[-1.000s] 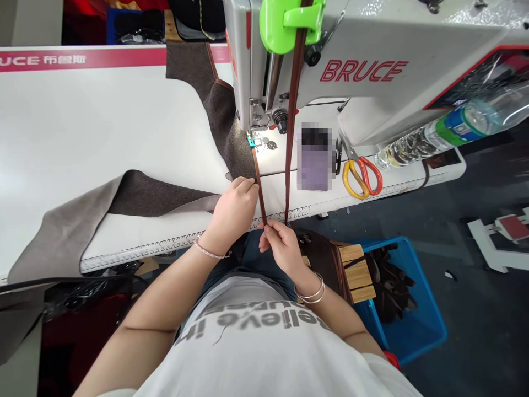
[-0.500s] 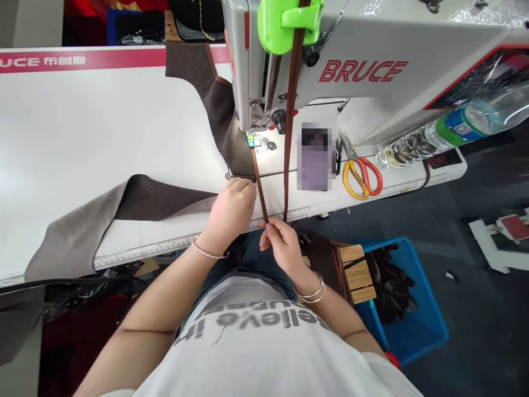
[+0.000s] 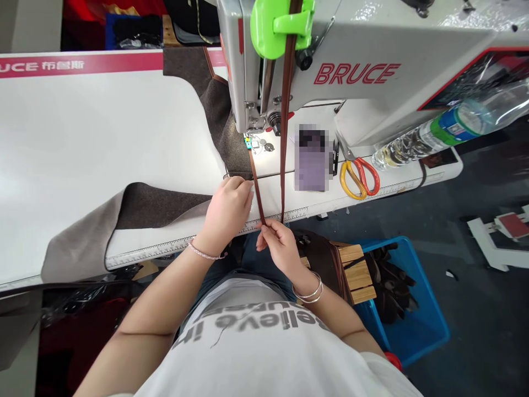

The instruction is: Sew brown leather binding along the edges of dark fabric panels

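Fabric (image 3: 159,207) is gripped by the curled left hand (image 3: 228,208); beside it, a strip (image 3: 258,194) is pinched by the right hand (image 3: 280,243).

brown panel (image 3: 155,207): cloth-like; dark face matt and slightly rough, with a short nap; paler grey face smoother, also matt. brown strip (image 3: 257,187): smooth, leather-like, faint sheen. sewing machine (image 3: 355,38): painted casing, hard and smooth, glossy highlights along the upper surface. green fitting (image 3: 264,27): bright plastic, moderately glossy. table top (image 3: 103,127): white, smooth, laminate-like, low sheen. scissors (image 3: 347,153): grey metal blades; shiny plastic-looking handles. bottle (image 3: 433,132): clear plastic, ribbed and glossy, with a smooth printed label. bin (image 3: 430,309): blue plastic, smooth, soft sheen. slats (image 3: 357,273): pale wood, visible grain. bangles (image 3: 309,300): polished metal. shirt (image 3: 248,353): matt cloth, printed.
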`<state>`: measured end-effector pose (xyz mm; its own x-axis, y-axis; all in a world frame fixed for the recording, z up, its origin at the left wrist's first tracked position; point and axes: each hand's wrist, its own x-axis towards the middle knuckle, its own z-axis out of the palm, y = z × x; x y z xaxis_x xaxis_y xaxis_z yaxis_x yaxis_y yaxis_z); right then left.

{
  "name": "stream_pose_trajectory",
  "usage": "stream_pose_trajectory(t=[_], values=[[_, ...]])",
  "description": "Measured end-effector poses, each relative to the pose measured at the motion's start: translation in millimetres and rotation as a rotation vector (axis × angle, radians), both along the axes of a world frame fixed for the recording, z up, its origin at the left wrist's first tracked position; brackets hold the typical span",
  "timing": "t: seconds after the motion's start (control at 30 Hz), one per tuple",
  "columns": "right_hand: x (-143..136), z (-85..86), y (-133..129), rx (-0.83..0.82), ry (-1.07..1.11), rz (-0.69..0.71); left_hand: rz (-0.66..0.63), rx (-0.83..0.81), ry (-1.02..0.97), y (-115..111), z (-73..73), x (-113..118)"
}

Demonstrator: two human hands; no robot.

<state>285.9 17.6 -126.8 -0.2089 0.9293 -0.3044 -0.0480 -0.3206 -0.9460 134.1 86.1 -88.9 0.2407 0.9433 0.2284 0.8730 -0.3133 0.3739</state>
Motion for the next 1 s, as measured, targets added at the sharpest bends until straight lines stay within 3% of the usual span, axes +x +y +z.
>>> stream_pose_trajectory(t=[0.27, 0.47, 0.6, 0.77, 0.87, 1.0], values=[[1, -4.5, -6, 0.055, -0.056, 0.008, 0.033, 0.016, -0.161, -10, 1.9, -7], [10, -11.7, -18, 0.132, -0.037, -0.123, 0.129, 0.037, -0.190, -39, -3.2, -15], [14, -22.0, -24, 0.151, 0.004, -0.124, 0.332, -0.077, -0.086, -61, -1.6, -30], [7, -28.0, -27, 0.038, 0.083, -0.100, 0.410, -0.201, 0.112, -74, 10.4, -52], [-1, -25.5, -27, -0.059, 0.157, -0.063, 0.445, -0.387, -0.156, -74, 13.6, -56], [-8, -21.0, -22, -0.136, 0.226, 0.013, 0.272, -0.827, -0.979, -72, 4.6, -43]])
